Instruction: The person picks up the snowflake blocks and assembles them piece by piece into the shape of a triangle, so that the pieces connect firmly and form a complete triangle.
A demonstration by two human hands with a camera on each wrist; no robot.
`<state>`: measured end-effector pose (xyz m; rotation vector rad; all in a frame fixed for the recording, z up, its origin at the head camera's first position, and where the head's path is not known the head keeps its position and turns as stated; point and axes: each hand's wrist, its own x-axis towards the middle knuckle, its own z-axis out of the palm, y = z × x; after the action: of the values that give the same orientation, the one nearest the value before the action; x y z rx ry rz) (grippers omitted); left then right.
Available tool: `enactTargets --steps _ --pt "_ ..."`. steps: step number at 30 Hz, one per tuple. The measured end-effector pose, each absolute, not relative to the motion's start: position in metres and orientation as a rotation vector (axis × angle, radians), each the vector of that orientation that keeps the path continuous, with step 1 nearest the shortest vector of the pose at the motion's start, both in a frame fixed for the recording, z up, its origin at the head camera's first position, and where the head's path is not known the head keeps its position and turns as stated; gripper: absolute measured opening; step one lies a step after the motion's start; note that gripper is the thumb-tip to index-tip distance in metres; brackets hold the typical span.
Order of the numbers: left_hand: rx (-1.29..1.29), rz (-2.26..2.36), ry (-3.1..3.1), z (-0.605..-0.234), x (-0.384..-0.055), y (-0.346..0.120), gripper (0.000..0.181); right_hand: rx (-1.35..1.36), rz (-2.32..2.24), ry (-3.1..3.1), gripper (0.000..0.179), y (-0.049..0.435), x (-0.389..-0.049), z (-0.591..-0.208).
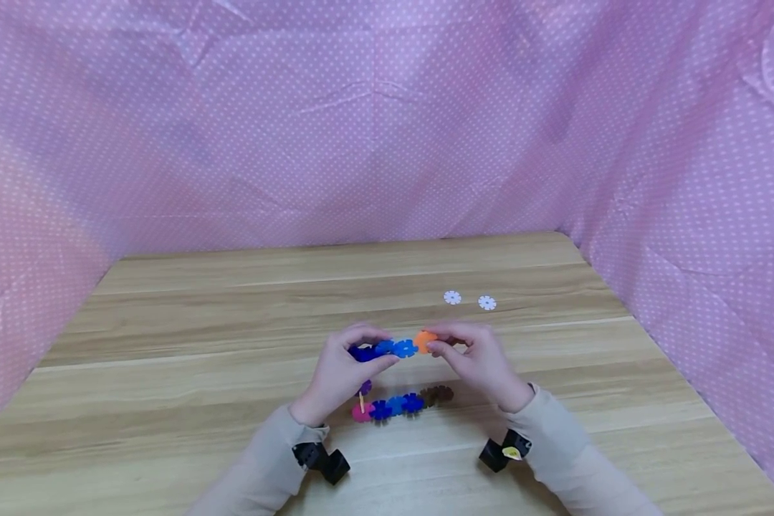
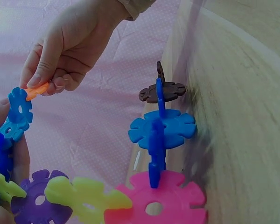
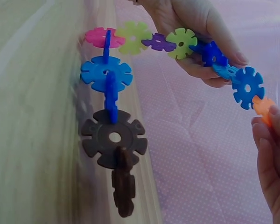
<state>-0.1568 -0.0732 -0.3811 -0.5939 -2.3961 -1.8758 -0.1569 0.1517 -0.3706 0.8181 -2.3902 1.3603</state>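
Observation:
Notched plastic discs are joined edge to edge in one bent chain. My left hand (image 1: 335,369) grips its upper stretch, with dark blue discs (image 3: 214,54) between thumb and fingers. A light blue disc (image 3: 248,87) sticks out at that end. Between right thumb and fingertips my right hand (image 1: 480,355) pinches an orange disc (image 1: 423,341), whose edge meets the light blue disc. From my left hand the chain drops through yellow-green and purple (image 3: 158,42) discs to a pink disc (image 2: 163,200). Blue discs (image 2: 162,128) and dark brown discs (image 3: 114,138) continue from there, low over the table.
Two separate white discs (image 1: 452,297) (image 1: 486,303) lie flat on the wooden table (image 1: 200,322), beyond my right hand. Pink dotted cloth (image 1: 361,143) hangs behind the table and along its sides. A black camera mount (image 1: 321,461) is strapped to each wrist.

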Motion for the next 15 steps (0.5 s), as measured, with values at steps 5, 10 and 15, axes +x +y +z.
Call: enactTargets --steps 5,10,15 --pt "-0.569 -1.884 -2.409 -0.381 -0.157 -0.073 0.025 0.817 1.423 -2.343 0.021 0.149 -0.155 -0.374" --pt "-0.578 -1.921 -2.375 -0.382 -0.157 -0.072 0.022 0.789 1.504 -2.307 0.022 0.146 -0.154 -0.379" --pt "-0.602 -1.942 -2.357 -0.383 -0.157 -0.071 0.019 0.774 1.599 -2.283 0.020 0.145 -0.154 -0.382"
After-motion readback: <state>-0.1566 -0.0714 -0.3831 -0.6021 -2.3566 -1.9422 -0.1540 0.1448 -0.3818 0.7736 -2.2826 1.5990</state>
